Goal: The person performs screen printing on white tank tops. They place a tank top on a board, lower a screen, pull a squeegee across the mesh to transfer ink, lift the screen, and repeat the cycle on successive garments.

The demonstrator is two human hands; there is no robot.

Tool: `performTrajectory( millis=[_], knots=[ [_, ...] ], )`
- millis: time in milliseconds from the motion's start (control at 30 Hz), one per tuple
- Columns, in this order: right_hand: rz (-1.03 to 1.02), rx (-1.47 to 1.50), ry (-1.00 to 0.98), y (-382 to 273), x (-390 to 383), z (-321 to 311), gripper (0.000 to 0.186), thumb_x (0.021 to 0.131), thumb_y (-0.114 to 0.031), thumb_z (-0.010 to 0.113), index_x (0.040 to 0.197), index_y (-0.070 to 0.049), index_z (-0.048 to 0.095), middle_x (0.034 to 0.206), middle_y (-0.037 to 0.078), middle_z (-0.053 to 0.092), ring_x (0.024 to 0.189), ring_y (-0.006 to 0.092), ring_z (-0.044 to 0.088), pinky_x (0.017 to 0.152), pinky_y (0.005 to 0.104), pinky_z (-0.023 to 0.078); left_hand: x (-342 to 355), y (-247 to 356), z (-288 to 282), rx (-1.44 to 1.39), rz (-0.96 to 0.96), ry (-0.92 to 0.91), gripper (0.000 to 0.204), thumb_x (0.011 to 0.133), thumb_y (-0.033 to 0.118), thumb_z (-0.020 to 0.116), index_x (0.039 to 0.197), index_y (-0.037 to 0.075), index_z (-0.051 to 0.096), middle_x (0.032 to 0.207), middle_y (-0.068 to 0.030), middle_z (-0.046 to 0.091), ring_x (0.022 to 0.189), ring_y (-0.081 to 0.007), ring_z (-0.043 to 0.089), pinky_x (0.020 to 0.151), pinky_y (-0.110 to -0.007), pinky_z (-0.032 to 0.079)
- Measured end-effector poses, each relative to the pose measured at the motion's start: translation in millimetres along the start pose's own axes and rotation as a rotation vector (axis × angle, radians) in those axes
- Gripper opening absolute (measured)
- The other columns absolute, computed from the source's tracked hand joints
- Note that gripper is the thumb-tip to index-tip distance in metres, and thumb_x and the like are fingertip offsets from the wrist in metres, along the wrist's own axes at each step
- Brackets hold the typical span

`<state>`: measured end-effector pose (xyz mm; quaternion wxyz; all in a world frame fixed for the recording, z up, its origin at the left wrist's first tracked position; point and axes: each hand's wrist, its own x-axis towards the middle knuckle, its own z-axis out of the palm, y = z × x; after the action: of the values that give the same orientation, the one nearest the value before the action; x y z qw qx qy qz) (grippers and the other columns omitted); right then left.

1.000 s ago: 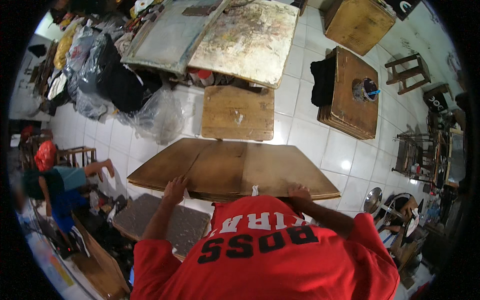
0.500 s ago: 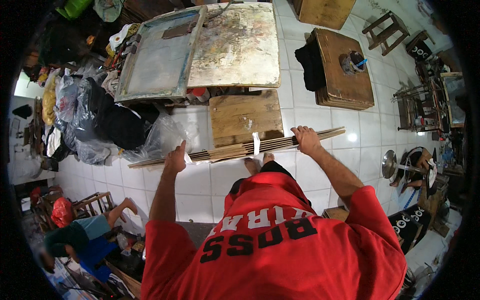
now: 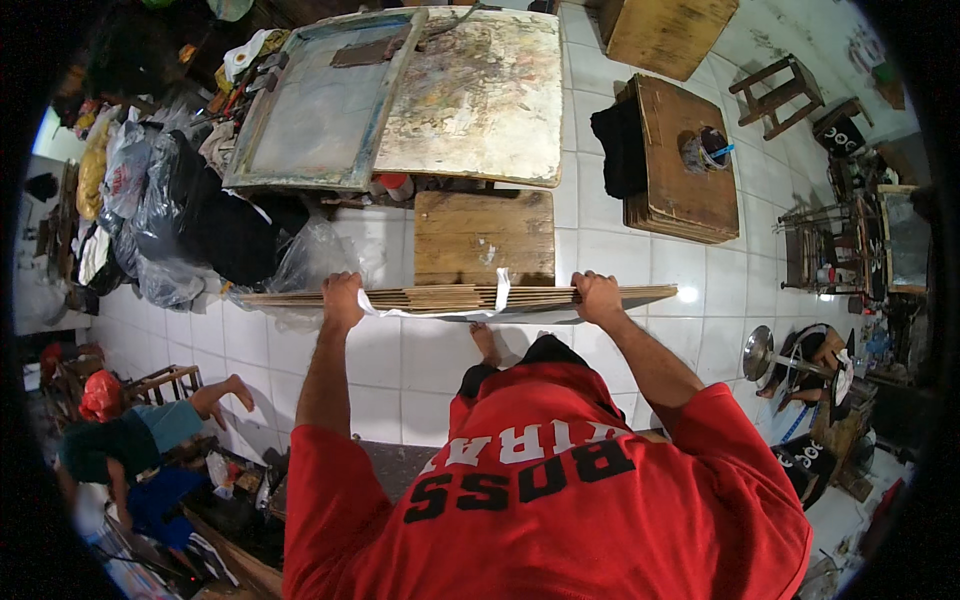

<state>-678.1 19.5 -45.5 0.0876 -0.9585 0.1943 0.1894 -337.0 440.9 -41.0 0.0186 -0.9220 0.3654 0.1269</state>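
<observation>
A stack of thin brown boards [image 3: 440, 299] is held edge-on in front of my body, stretching from left to right. Its upper edges are fanned slightly apart, and white cloth [image 3: 502, 290] hangs over the middle and runs along the near side. My left hand [image 3: 342, 297] is closed over the stack left of centre, while my right hand [image 3: 598, 296] grips it toward the right end. Both sets of fingers curl over the far side, so the fingertips are partly hidden. Just beyond the boards is a low wooden bench [image 3: 484, 235].
A paint-stained table [image 3: 480, 95] bears a screen frame [image 3: 325, 105]. Plastic bags [image 3: 165, 215] pile up at left. Another board stack [image 3: 690, 160] carries a tub [image 3: 706, 150] at right. One person [image 3: 140, 435] sits lower left, another person [image 3: 815, 365] by a fan [image 3: 760, 352].
The board stack has swung from a slant to nearly level. My right hand has come nearer and a little left, my left hand slightly farther away. One foot has shifted left.
</observation>
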Motion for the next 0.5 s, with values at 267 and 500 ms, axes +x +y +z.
performTrajectory(
  millis=[267, 500],
  knots=[
    [-0.202, 0.249, -0.020, 22.7, -12.4, -13.4, 0.072, 0.072, -0.014, 0.078, 0.139, -0.008, 0.051, 0.114, 0.020, 0.064, 0.108, 0.0412, 0.064, 0.093, 0.0498, 0.051, -28.4, 6.4, 32.1, 0.145, -0.097, 0.717, 0.084, 0.084, 0.008, 0.071, 0.160, 0.009, 0.034, 0.155, -0.0320, 0.038, 0.147, -0.0483, 0.034, 0.122, -0.061, 0.020],
    [-0.081, 0.827, 0.446, 227.4, -28.8, -21.1, 0.060, 0.084, -0.018, 0.081, 0.138, -0.004, 0.058, 0.125, 0.021, 0.064, 0.114, 0.0352, 0.065, 0.100, 0.0422, 0.052, -27.2, 91.0, 48.2, -0.089, -0.997, 0.762, 0.081, 0.087, 0.016, 0.069, 0.156, -0.004, 0.032, 0.150, -0.0360, 0.042, 0.140, -0.0510, 0.041, 0.118, -0.056, 0.032]
  ],
)
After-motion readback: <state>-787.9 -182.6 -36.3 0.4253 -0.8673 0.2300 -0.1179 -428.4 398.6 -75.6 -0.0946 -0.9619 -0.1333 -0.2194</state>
